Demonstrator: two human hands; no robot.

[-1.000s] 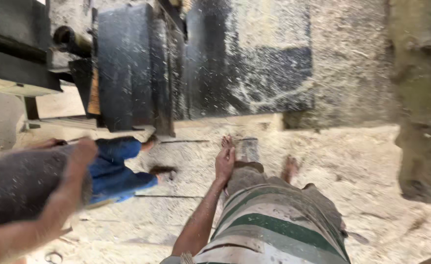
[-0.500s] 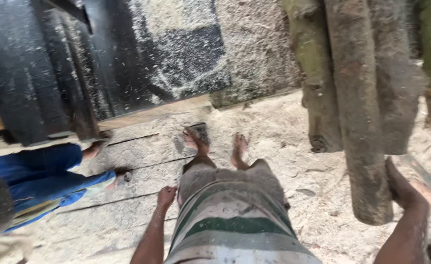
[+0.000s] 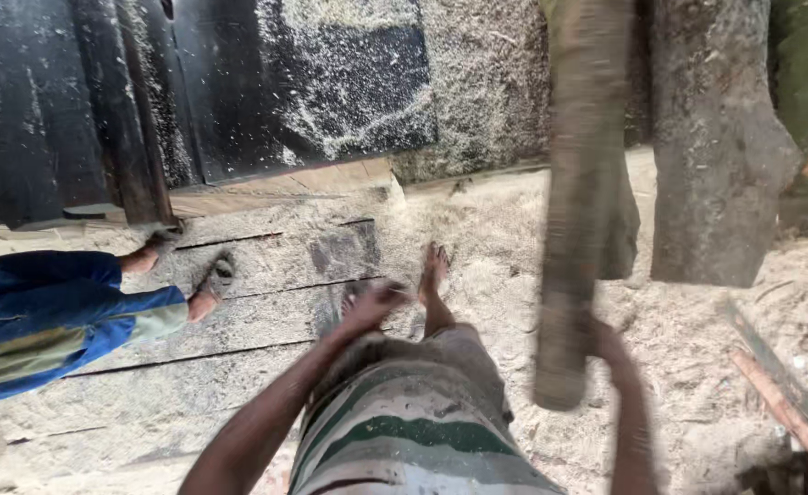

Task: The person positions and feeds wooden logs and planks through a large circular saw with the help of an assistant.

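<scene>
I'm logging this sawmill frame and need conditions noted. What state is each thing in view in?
Long grey-brown wooden pole: off the ground, motion-blurred, lower end beside the right hand.
Right hand: raised at the pole, grip unclear from blur.
Left hand: open, empty, fingers spread.
Thick grey log: lying still on the sawdust.
Black metal machine panel: dusted with sawdust.
Plank floor: coated in sawdust.
Nearby person's blue trousers: legs stretched out, feet in sandals.

Green-and-cream striped shorts (image 3: 413, 440), blue trousers (image 3: 46, 312), pale sawdust floor (image 3: 477, 211), grey-brown log (image 3: 574, 202).
</scene>
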